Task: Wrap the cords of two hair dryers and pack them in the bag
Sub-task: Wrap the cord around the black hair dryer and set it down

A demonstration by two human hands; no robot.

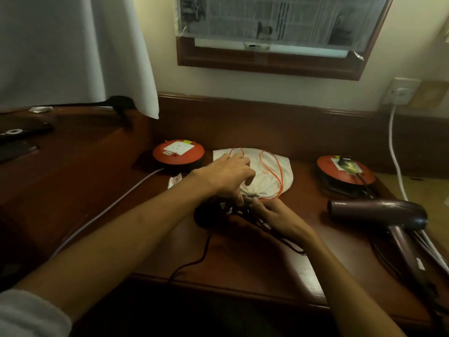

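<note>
A white cloth bag (267, 171) with orange drawstrings (274, 166) lies flat at the middle of the dark wooden desk (243, 261). Just in front of its gathered mouth lies a dark hair dryer (206, 215) with its black cord (192, 261) trailing toward me. My left hand (226, 176) reaches over the bag's mouth, fingers curled down onto the mouth and the dryer. My right hand (274, 215) grips the dryer's handle and bundled cord there. A second maroon hair dryer (379, 212) lies at the right, its cord loose beside it.
Two red cable reels stand on the desk: one reel (178, 152) back left, the other (345, 171) back right with a plug in it. A white cable (394, 152) hangs from a wall socket (401, 92). A grey cable (116, 203) crosses the left side. A curtain (73, 49) hangs at the left.
</note>
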